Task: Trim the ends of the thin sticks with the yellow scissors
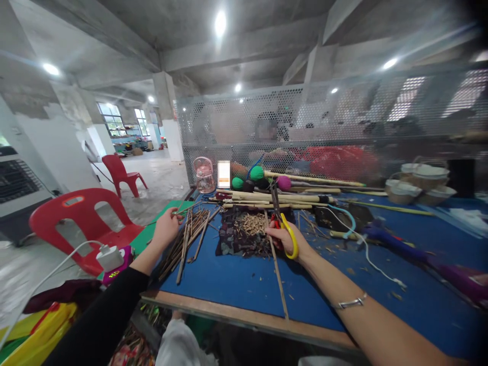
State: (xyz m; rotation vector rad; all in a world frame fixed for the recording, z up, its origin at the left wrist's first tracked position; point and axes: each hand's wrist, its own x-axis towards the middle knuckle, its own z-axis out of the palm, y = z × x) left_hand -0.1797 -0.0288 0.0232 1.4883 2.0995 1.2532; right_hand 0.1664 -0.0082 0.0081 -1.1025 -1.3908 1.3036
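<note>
1. The person's right hand [282, 238] is closed around a pair of scissors [280, 223]. The fingers pass through the yellow and red handle loops, and the dark blades point up and away from the person.
2. The scissors are held just above the blue desk [236, 284], at the right edge of a dark cloth [229, 244].
3. A heap of small pale wood chips [252, 222] lies on the cloth.
4. A long thin stick [278, 277] lies on the desk. It runs from under the right hand towards the near wooden edge.
5. The left hand [166, 227] rests on the far end of a pile of sticks [187, 241] at the left side of the desk. Its fingers curl down over the sticks, but it cannot be told whether they grip any.
6. The left arm wears a black sleeve [102, 320], and the right forearm carries a silver bracelet [351, 303].
7. Beyond the cloth lie longer poles with green [256, 174] and magenta [284, 183] ball ends, near a pink jar [204, 174].
8. A white cable [368, 254] trails across the desk to the right of the scissors, and woven baskets [419, 183] stand far right.
9. A red chair [76, 223] stands left of the desk, with a white charger [110, 257] near it.
10. A perforated metal screen [324, 117] rises behind the desk.
</note>
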